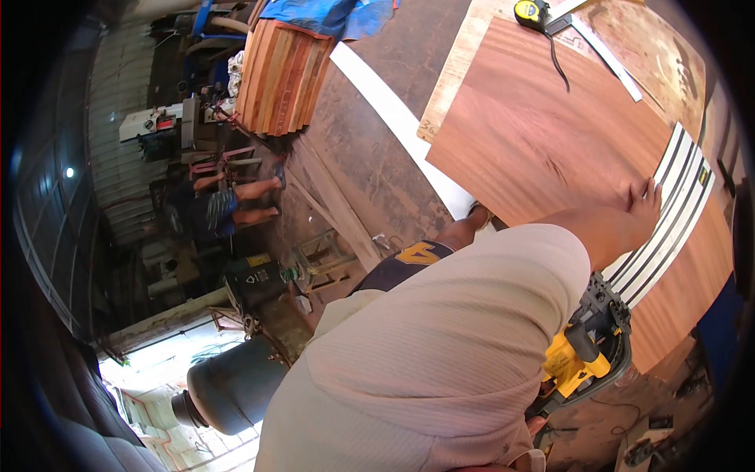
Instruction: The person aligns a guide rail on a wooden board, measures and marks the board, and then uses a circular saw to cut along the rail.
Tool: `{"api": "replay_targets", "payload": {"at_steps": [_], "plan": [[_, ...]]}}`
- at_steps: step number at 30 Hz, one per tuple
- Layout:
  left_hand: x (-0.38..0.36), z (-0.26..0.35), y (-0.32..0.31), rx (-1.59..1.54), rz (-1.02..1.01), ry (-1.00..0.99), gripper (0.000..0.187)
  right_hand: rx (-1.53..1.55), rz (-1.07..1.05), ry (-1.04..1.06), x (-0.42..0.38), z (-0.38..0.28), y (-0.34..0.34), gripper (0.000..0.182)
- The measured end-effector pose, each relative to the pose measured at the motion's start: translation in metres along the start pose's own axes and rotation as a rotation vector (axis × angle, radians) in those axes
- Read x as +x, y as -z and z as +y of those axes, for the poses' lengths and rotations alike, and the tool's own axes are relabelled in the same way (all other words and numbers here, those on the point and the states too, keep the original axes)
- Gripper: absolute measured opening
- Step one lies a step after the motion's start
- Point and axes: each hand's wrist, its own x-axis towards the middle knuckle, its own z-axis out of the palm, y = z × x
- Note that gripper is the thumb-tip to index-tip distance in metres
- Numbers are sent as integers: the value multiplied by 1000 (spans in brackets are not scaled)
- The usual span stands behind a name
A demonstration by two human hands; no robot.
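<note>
My left hand (643,211) lies with fingers stretched out on a white guide rail with black stripes (667,224). The rail rests across a reddish-brown wood panel (535,134). Under my sleeved arm, a yellow and black track saw (578,358) sits at the lower end of the rail. My right hand (537,425) is at the rear handle of the saw, closed on it as far as its few visible fingers show. My left arm and shirt cover most of that hand and part of the saw.
A yellow tape measure (531,12) and a metal square (605,59) lie at the panel's far end. Stacked boards (283,79) stand under a blue tarp (311,14). A person (208,208) is in the background. A dark barrel (236,385) stands lower left.
</note>
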Motion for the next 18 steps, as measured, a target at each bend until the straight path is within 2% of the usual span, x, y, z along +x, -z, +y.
{"api": "replay_targets", "payload": {"at_steps": [3, 4, 5, 6, 7, 8, 9, 11, 18], "plan": [[12, -1, -14, 7, -19, 19, 64, 18, 6, 3, -1, -3, -5, 95], [57, 11, -100, 174, 85, 188, 60, 19, 34, 12, -5, -7, -5, 95], [80, 13, -137, 990, -277, 71, 56, 17, 79, 29, -8, -10, -5, 95], [90, 12, -160, 455, -208, 225, 52, 9, 140, 49, -14, -13, -3, 95], [30, -15, -71, 429, -174, 156, 52, -1, 208, 68, -20, -19, -3, 95], [-4, -9, 27, 87, -276, -40, 83, -22, 243, 75, -23, -19, -4, 94], [-11, -11, 38, 13, -262, -44, 109, -39, 265, 78, -19, -17, -6, 93], [-18, -11, 51, 37, -258, -46, 120, -14, 306, 122, -17, -18, -7, 88], [-25, -11, 74, 131, -339, -103, 129, -102, 335, 106, -7, -45, -19, 85]]}}
